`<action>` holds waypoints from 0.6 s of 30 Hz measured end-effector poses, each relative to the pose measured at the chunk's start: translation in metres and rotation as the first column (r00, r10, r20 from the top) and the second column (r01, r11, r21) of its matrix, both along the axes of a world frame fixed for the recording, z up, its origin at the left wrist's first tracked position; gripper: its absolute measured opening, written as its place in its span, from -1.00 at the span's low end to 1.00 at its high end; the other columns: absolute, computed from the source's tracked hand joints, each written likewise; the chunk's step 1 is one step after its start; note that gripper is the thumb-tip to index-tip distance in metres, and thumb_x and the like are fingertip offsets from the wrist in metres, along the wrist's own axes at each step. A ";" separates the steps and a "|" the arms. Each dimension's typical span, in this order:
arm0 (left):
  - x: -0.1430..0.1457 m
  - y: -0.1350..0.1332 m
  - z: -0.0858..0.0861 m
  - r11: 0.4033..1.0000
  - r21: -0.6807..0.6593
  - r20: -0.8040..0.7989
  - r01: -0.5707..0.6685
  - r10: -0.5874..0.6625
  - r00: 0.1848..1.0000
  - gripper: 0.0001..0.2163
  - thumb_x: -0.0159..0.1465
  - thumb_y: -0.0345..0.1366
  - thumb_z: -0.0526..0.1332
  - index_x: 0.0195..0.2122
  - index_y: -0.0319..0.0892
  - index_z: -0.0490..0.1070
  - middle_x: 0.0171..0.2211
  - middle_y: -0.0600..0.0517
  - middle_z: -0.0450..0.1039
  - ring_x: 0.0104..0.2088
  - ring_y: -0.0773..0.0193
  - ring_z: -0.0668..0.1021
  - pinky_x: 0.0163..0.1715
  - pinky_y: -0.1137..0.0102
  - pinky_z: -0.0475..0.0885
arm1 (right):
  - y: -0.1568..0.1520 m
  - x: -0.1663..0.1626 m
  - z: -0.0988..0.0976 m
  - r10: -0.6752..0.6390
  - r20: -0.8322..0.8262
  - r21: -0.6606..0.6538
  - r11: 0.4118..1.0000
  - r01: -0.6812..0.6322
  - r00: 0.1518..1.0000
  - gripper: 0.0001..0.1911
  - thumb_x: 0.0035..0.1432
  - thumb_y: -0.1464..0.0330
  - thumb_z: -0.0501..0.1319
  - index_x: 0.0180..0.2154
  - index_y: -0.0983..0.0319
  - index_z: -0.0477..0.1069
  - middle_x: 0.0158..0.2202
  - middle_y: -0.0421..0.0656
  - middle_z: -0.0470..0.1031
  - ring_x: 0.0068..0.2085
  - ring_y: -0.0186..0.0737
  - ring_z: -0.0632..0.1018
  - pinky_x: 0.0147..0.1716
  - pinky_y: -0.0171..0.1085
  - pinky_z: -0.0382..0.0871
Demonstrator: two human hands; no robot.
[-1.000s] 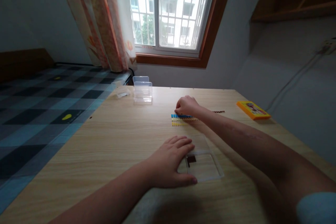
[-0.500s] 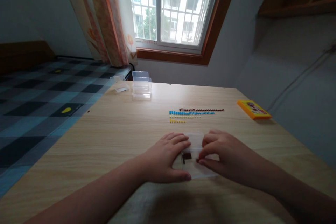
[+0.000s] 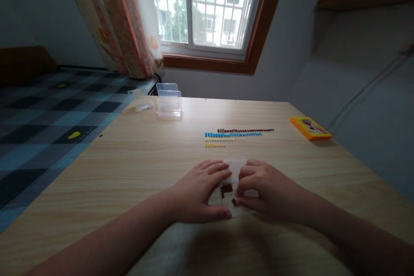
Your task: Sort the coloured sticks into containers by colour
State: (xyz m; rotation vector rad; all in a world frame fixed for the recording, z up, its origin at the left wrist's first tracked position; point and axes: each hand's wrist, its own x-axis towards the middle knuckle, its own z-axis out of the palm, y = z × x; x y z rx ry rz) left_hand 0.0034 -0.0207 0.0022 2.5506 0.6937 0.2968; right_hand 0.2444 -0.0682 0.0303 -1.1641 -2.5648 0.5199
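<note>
A small clear plastic box lies with its lid open on the table between my hands. My left hand braces the box's left side, fingers spread over the lid and thumb along the near edge. Inside the box, dark brown pieces sit together at the upper left. My right hand is over the box's right side, its thumb and index finger pinching a small dark brown block. The block's tip shows, tilted, just below the other pieces; the fingers hide the rest of it.
Beyond the hands are rows of tiny brown blocks, blue blocks, pale blocks and yellow blocks. More clear boxes stand at the table's far left. An orange-yellow box lies near the right edge.
My right hand has brought the brown block left and slightly nearer, close to the pieces in the box. My left hand keeps its place on the box. The view has shifted a little.
</note>
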 end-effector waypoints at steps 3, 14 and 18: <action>0.000 0.000 0.000 1.000 0.002 0.021 0.004 -0.004 1.000 -0.21 0.17 0.16 0.41 0.33 -0.15 0.33 0.37 -0.22 0.28 0.38 -0.21 0.29 0.41 -0.08 0.08 | 0.005 0.006 0.002 0.150 -0.012 0.040 0.988 -0.149 0.989 -0.89 0.26 0.44 0.33 -0.26 0.13 0.63 -0.27 -0.17 0.57 -0.20 -0.20 0.46 -0.14 -0.21 0.29; 0.000 0.000 -0.003 1.000 0.020 -0.004 0.002 -0.001 1.000 -0.20 0.15 0.13 0.44 0.33 -0.15 0.33 0.37 -0.23 0.28 0.37 -0.20 0.30 0.40 -0.07 0.10 | 0.008 0.000 -0.013 0.232 -0.018 0.128 0.965 -0.228 0.973 -0.84 0.33 0.44 0.22 -0.27 0.18 0.59 -0.24 -0.16 0.57 -0.19 -0.23 0.47 -0.09 -0.21 0.28; 0.000 0.000 -0.004 1.000 0.019 0.028 0.006 -0.006 1.000 -0.21 0.15 0.14 0.43 0.32 -0.14 0.33 0.36 -0.23 0.29 0.37 -0.20 0.30 0.40 -0.08 0.08 | 0.006 -0.002 -0.011 0.235 -0.041 0.113 0.967 -0.229 0.971 -0.79 0.36 0.45 0.17 -0.28 0.20 0.57 -0.21 -0.12 0.58 -0.19 -0.22 0.48 -0.09 -0.20 0.30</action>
